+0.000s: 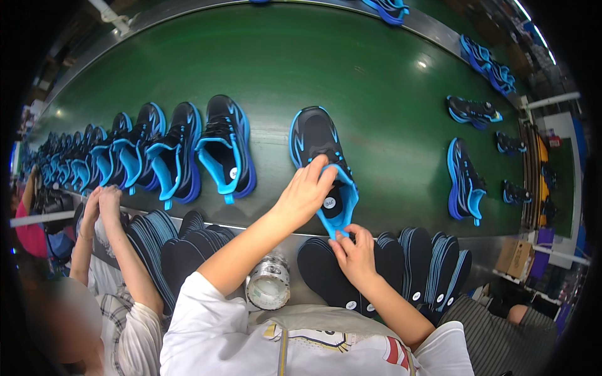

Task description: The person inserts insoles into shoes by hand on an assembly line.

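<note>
A black and blue sneaker (313, 135) rests on the green belt in front of me, toe pointing away, its opening toward me. My left hand (307, 188) is closed on the tongue and collar of the sneaker, fingers bent over the edge. At the heel, my right hand (355, 254) pinches the blue heel tab between thumb and fingers. Inside the shoe lies a dark insole with a round white sticker (330, 202). Stacks of black and blue insoles (411, 266) stand along the near edge, below and beside my right hand.
A long row of matching sneakers (226, 144) lines the left of the green belt (269, 69). More sneakers (463, 178) lie at the right. A metal tin (268, 285) sits near my body. At the left, a co-worker's hands (106, 197) are close to the row.
</note>
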A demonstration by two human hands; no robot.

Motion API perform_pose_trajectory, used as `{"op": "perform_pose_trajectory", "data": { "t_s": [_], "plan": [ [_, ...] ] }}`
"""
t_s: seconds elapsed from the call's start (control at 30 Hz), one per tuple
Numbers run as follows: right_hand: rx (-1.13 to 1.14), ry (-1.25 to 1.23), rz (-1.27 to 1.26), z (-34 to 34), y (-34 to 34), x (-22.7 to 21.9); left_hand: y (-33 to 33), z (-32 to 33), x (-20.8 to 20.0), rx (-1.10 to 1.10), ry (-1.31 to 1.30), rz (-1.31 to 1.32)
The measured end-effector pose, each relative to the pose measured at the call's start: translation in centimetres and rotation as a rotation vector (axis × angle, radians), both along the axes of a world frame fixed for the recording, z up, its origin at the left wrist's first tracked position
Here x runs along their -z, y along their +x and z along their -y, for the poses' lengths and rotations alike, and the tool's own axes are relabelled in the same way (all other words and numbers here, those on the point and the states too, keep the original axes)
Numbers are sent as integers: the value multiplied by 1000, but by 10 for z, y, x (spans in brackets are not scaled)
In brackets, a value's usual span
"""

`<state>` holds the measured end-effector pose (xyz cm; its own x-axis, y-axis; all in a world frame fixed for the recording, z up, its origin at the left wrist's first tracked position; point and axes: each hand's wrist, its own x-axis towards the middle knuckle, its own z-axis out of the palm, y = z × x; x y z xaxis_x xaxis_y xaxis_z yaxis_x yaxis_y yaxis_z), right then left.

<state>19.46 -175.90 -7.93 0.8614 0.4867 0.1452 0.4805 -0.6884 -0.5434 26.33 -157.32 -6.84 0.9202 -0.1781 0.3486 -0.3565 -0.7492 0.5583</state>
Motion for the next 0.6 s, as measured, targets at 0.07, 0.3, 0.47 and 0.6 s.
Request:
{"op": "perform_pose_trajectory", "data": {
  "t_s": [0.07,0.3,0.47,0.6],
  "plan": [
    [30,29,-14,4,-10,3,-8,4,0,45,-19,16],
    [23,223,-51,-9,16,9,42,-8,31,-95,5,65],
    [253,203,218,51,65,-8,38,-8,36,-164,71,-42],
    [773,5,449,191,121,-3,27,-1,34,-265,225,76]
  ]
}}
